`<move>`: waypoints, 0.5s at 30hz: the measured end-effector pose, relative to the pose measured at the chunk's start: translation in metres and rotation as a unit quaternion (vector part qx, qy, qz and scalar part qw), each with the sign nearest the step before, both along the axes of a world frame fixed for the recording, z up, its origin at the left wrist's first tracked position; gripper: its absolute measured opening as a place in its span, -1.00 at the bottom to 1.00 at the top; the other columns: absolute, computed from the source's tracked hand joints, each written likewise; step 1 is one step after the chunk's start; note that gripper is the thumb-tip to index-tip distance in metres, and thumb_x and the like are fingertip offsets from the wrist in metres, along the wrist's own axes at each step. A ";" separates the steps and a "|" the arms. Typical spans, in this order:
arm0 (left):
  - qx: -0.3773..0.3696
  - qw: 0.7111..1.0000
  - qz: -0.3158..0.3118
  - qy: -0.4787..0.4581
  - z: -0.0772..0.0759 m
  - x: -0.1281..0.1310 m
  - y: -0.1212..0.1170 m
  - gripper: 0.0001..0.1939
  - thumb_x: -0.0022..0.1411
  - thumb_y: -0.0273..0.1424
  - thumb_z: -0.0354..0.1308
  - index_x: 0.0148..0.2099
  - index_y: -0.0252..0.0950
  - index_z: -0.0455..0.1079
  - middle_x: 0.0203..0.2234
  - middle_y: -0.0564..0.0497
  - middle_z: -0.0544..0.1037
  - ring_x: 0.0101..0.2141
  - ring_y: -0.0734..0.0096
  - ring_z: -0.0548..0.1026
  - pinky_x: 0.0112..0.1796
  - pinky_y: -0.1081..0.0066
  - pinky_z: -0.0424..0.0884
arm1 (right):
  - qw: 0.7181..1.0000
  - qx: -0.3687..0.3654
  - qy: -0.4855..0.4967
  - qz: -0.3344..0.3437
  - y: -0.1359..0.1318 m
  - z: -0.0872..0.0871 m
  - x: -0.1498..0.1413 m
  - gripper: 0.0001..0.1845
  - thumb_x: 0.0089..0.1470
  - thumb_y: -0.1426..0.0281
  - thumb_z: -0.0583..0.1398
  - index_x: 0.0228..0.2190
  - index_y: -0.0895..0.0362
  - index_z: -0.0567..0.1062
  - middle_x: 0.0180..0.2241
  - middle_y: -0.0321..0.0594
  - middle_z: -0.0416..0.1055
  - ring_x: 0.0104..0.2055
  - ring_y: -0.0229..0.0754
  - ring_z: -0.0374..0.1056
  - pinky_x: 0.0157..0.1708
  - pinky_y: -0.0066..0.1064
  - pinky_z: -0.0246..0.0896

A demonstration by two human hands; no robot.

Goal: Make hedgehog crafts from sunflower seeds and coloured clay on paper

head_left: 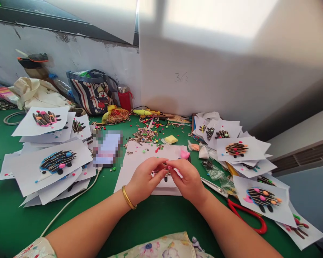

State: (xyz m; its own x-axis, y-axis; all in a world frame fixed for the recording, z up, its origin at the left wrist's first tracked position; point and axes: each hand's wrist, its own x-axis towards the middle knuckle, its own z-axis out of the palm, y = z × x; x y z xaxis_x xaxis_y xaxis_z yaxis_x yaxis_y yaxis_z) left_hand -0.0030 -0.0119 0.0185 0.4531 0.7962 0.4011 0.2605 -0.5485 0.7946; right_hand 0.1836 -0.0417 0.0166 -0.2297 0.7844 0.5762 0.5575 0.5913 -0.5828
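Note:
My left hand (149,175), with a gold bangle at the wrist, and my right hand (187,179) meet above a white sheet of paper (123,175). Both have thumb and fingers pinched close together, the tips nearly touching. A tiny reddish-pink spot shows at the right fingertips; whether it is clay or a nail I cannot tell. Beneath the fingers, a partly hidden picture made of sunflower seeds shows a dark oval foot (166,179). Just behind my right hand lies a lump of pink clay (184,154). Loose seeds and small coloured balls are scattered on the sheet's far part.
Stacks of hedgehog pictures stand left (82,150) and right (280,182). Red-handled scissors (258,227) lie beside my right forearm. A phone (107,148) with a white cable (78,199) lies left. Behind are a seed pile (144,135), yellow clay (171,139), a striped bag (88,93) and a red flask (124,98).

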 end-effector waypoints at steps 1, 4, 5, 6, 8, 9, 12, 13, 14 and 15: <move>0.008 1.000 -0.004 0.004 0.000 0.000 0.001 -0.73 0.32 -0.39 0.13 0.06 -0.19 0.43 -0.29 -0.01 0.54 -0.28 0.38 0.50 -0.21 0.34 0.46 | 1.000 -0.010 0.007 -0.004 -0.001 0.000 -0.001 -0.68 0.23 0.48 0.13 -0.01 -0.04 0.42 -0.19 -0.21 0.54 -0.17 -0.12 0.45 -0.15 -0.21 0.34; 0.021 1.000 -0.011 0.001 0.001 0.000 0.001 -0.74 0.31 -0.39 0.15 0.03 -0.16 0.50 -0.33 0.00 0.50 -0.31 0.40 0.48 -0.25 0.38 0.45 | 1.000 -0.019 0.024 -0.003 -0.002 -0.002 -0.001 -0.74 0.22 0.47 0.16 -0.07 -0.03 0.43 -0.23 -0.24 0.54 -0.20 -0.15 0.45 -0.17 -0.26 0.35; 0.025 1.000 -0.010 -0.007 0.000 0.000 0.002 -0.76 0.30 -0.39 0.16 0.00 -0.17 0.52 -0.34 0.00 0.49 -0.33 0.41 0.47 -0.27 0.39 0.45 | 1.000 -0.014 0.023 0.004 -0.002 -0.002 -0.001 -0.77 0.22 0.47 0.16 -0.10 -0.03 0.44 -0.26 -0.25 0.54 -0.23 -0.16 0.45 -0.19 -0.27 0.34; 0.029 0.999 -0.009 -0.016 0.000 0.000 0.002 -0.79 0.29 -0.38 0.17 -0.04 -0.18 0.54 -0.36 0.00 0.48 -0.34 0.41 0.47 -0.27 0.39 0.45 | 1.000 -0.009 0.020 0.012 -0.003 -0.002 -0.001 -0.79 0.22 0.47 0.16 -0.13 -0.02 0.45 -0.29 -0.26 0.54 -0.26 -0.17 0.44 -0.22 -0.28 0.33; 0.027 0.999 -0.005 -0.035 -0.001 0.000 0.002 -0.86 0.27 -0.38 0.20 -0.14 -0.22 0.56 -0.38 0.00 0.48 -0.35 0.41 0.46 -0.29 0.40 0.44 | 0.999 -0.004 0.014 0.029 -0.003 -0.002 0.000 -0.78 0.23 0.48 0.14 -0.13 -0.02 0.47 -0.32 -0.26 0.54 -0.29 -0.17 0.43 -0.25 -0.28 0.32; 0.021 0.999 -0.002 -0.045 -0.001 0.000 0.003 -0.89 0.26 -0.38 0.22 -0.19 -0.24 0.56 -0.40 0.00 0.48 -0.36 0.42 0.46 -0.31 0.40 0.44 | 0.999 -0.003 0.012 0.037 -0.003 -0.001 0.000 -0.77 0.24 0.49 0.12 -0.11 -0.01 0.47 -0.31 -0.25 0.54 -0.28 -0.16 0.43 -0.24 -0.27 0.32; 0.000 0.997 0.015 -0.071 0.000 0.000 0.005 -0.89 0.26 -0.38 0.21 -0.31 -0.27 0.50 -0.45 0.02 0.48 -0.37 0.42 0.45 -0.31 0.40 0.42 | 0.999 0.009 0.005 0.050 -0.002 -0.001 -0.002 -0.69 0.26 0.50 0.09 -0.01 0.00 0.43 -0.25 -0.21 0.54 -0.23 -0.15 0.43 -0.21 -0.25 0.31; -0.011 0.996 0.020 -0.082 0.000 0.000 0.005 -0.88 0.27 -0.37 0.20 -0.32 -0.27 0.48 -0.45 0.03 0.48 -0.37 0.42 0.44 -0.30 0.40 0.42 | 0.999 0.015 0.000 0.048 -0.002 0.000 -0.002 -0.66 0.26 0.50 0.09 0.02 0.00 0.41 -0.24 -0.21 0.54 -0.23 -0.15 0.42 -0.21 -0.24 0.31; -0.029 0.995 0.021 -0.096 0.000 0.001 0.005 -0.88 0.29 -0.37 0.18 -0.31 -0.27 0.47 -0.44 0.03 0.48 -0.37 0.42 0.45 -0.30 0.40 0.42 | 0.999 0.023 -0.004 0.042 -0.002 0.000 -0.003 -0.64 0.25 0.51 0.10 0.05 0.00 0.40 -0.23 -0.20 0.54 -0.24 -0.15 0.41 -0.22 -0.24 0.30; -0.052 0.992 0.021 -0.112 -0.001 0.001 0.005 -0.89 0.29 -0.37 0.17 -0.29 -0.27 0.45 -0.42 0.02 0.49 -0.37 0.43 0.45 -0.31 0.40 0.43 | 0.999 0.029 -0.007 0.034 -0.002 -0.001 -0.003 -0.62 0.24 0.51 0.11 0.06 -0.01 0.39 -0.23 -0.20 0.54 -0.24 -0.14 0.41 -0.23 -0.24 0.29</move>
State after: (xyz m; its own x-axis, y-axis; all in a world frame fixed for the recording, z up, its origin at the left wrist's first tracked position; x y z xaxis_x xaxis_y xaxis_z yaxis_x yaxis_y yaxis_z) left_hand -0.0017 -0.0070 0.0178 0.3268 0.8547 0.4033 0.0920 -0.4535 0.8865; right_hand 0.1811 -0.0434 0.0159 -0.2906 0.7314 0.6169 0.5225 0.6615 -0.5380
